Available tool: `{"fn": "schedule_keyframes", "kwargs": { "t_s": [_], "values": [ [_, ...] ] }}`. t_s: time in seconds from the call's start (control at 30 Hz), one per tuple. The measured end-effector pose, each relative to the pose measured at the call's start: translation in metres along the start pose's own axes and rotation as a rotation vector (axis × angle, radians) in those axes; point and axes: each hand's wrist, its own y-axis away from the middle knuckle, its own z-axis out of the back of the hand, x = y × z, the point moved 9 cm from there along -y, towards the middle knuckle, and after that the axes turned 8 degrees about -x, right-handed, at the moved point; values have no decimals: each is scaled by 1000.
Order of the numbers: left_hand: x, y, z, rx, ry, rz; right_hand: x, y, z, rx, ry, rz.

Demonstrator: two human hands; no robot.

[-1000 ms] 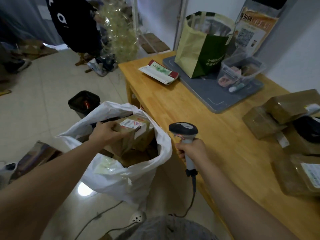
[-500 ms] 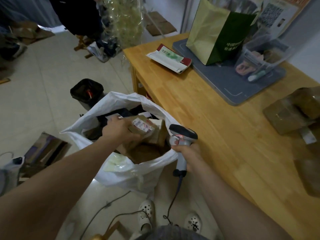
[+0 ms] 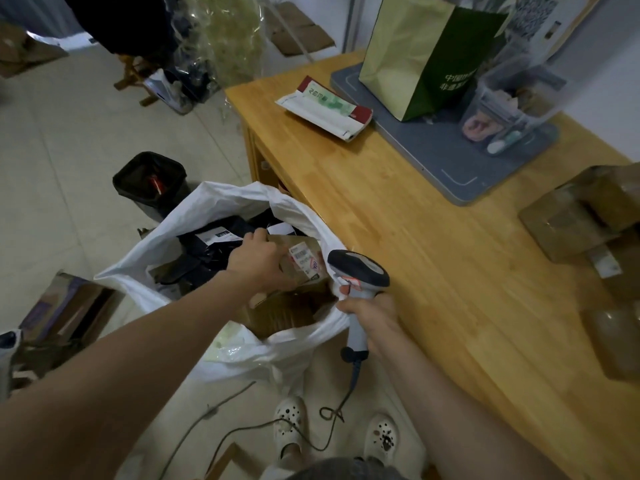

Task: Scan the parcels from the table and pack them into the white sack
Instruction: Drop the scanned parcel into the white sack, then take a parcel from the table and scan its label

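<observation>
Wood table (image 3: 433, 271) — grey mat (image 3: 433, 157), envelope (image 3: 325, 109), brown parcels (image 3: 568, 230) at rt edge

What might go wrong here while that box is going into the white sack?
1. The right hand grips the scanner and also seems to pinch the rim of the white sack. If that double grip slips, the mouth may sag while the left hand holds the parcel inside it.
2. The scanner cable loops on the floor beside the shoes, so a step might snag it.
</observation>
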Motion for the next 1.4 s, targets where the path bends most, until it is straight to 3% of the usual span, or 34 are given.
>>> {"fn": "schedule_keyframes", "kwargs": {
  "t_s": [0.13,0.37,0.5,0.67,0.9,1.07,1.23,1.4],
  "values": [
    [9,-3,-29,84,35,93,-5,-7,9,-24,33,-26],
    [68,16,-47,85,173,177,2,-4,6,-17,27,0],
    [74,23,-55,96,141,201,11,8,-10,66,71,41],
    [55,23,-45,56,43,211,15,13,10,-1,88,62],
    [-93,11,10,-136,85,-113,29,23,76,-68,-181,51],
    [-223,16,26,-177,92,-357,31,30,175,-181,-443,42],
    [-366,32,7,-80,207,-559,3,27,298,-339,-641,45],
    [-490,51,-24,57,330,-549,-40,24,397,-461,-744,19]
  ]
}}
